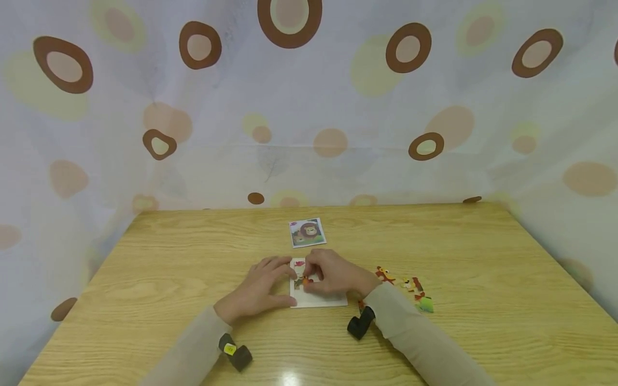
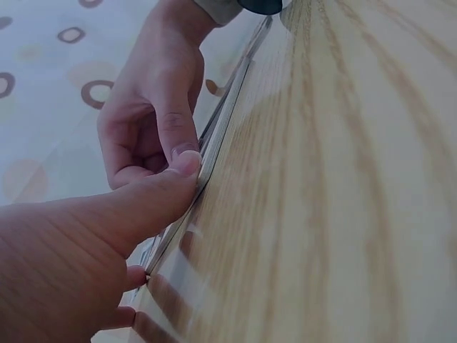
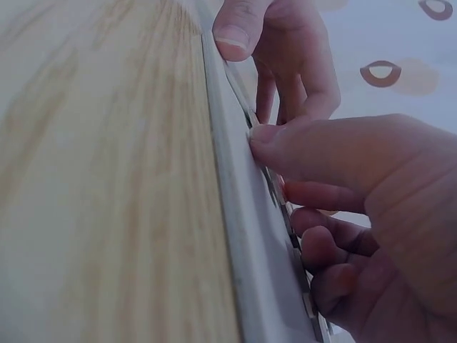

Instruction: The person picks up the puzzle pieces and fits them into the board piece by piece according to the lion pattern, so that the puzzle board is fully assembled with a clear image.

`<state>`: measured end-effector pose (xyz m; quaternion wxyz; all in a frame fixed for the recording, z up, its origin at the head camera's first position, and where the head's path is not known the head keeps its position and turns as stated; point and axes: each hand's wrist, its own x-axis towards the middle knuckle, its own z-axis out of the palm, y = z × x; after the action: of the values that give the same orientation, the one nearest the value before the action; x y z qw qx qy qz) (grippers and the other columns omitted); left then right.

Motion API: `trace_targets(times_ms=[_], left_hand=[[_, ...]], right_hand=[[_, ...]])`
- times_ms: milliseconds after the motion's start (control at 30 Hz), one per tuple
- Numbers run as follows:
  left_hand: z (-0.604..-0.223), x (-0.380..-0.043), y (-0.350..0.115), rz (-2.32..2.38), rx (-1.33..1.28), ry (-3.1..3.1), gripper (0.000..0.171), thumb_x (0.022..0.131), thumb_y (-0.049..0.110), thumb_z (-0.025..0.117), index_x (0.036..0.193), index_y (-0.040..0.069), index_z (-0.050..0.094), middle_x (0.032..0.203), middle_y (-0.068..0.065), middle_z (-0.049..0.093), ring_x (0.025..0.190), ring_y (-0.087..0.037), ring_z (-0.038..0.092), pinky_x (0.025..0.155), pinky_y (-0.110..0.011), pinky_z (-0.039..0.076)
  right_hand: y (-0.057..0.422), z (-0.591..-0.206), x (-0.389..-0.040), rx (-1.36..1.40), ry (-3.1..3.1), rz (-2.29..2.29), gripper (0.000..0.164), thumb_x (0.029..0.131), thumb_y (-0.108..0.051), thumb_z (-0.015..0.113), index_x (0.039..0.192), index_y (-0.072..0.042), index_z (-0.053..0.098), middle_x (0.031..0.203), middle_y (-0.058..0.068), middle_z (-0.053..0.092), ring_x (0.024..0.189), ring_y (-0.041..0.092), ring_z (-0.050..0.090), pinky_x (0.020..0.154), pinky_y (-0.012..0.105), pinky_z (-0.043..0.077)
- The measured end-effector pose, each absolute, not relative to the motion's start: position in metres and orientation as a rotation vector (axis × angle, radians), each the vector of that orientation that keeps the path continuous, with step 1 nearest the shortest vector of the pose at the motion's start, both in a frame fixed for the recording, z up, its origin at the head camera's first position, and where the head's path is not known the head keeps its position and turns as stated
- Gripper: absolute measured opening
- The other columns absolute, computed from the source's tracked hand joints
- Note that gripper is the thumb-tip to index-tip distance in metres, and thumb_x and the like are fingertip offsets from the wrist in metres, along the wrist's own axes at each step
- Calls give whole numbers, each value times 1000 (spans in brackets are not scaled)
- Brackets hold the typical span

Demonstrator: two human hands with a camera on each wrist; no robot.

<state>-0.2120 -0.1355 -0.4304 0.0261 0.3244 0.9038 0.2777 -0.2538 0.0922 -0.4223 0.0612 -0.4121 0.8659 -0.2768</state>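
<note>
A white puzzle board [image 1: 328, 300] lies flat on the table, and a few joined picture pieces [image 1: 298, 268] are set along its left part. My left hand [image 1: 260, 284] rests at the board's left side, fingers fairly straight; its thumb [image 2: 161, 189] touches the edge. Over the board's middle, my right hand [image 1: 333, 273] has thumb and index finger close together on a small orange-brown puzzle piece [image 1: 308, 281] beside the placed ones. In the right wrist view the right thumb [image 3: 307, 146] presses near the board's surface; the piece itself is mostly hidden by the fingers.
Loose puzzle pieces [image 1: 412, 284] lie right of the board, with some partly behind the right forearm. A lion picture card [image 1: 307, 232] sits behind the board. Spotted cloth [image 1: 309, 177] hangs around the wooden table [image 1: 193, 252]. Both wrists wear black cameras.
</note>
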Motion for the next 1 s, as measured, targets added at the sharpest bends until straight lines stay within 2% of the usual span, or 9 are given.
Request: trace_targets(times_ms=[400, 533, 633, 867, 1000], left_hand=[[-433, -211, -136, 820, 974, 2775, 44, 85, 40, 72, 120, 17, 59, 150, -15, 39, 138, -40, 32, 104, -64, 27], [-431, -211, -137, 790, 998, 2756, 45, 88, 40, 68, 124, 15, 56, 152, -18, 36, 139, -44, 29, 106, -66, 24], [-429, -210, -137, 763, 1016, 2736, 47, 90, 40, 65, 126, 12, 54, 153, -19, 33, 139, -47, 27, 106, -68, 22], [-429, -211, -137, 714, 1021, 2746, 57, 91, 42, 63, 135, 7, 50, 154, -19, 32, 140, -46, 26, 107, -66, 22], [-430, -212, -137, 728, 1021, 2758, 57, 90, 42, 64, 134, 9, 51, 153, -18, 33, 139, -45, 28, 107, -67, 23]], right_hand=[[92, -424, -253, -1228, 2600, -830, 19, 82, -20, 76, 77, -14, 59, 77, -2, 51, 64, 4, 43, 60, 18, 38], [92, -423, -253, -1233, 2616, -822, 21, 81, -22, 78, 77, -14, 59, 76, -3, 51, 64, 4, 42, 60, 18, 37], [92, -422, -252, -1241, 2620, -820, 22, 81, -23, 78, 78, -13, 60, 75, -2, 51, 64, 4, 42, 60, 18, 36], [91, -421, -253, -1218, 2621, -837, 18, 81, -21, 78, 84, -12, 62, 77, -1, 54, 64, 4, 44, 60, 17, 40], [91, -421, -253, -1237, 2609, -864, 14, 82, -18, 77, 87, -12, 65, 79, 0, 55, 64, 8, 48, 59, 18, 41]])
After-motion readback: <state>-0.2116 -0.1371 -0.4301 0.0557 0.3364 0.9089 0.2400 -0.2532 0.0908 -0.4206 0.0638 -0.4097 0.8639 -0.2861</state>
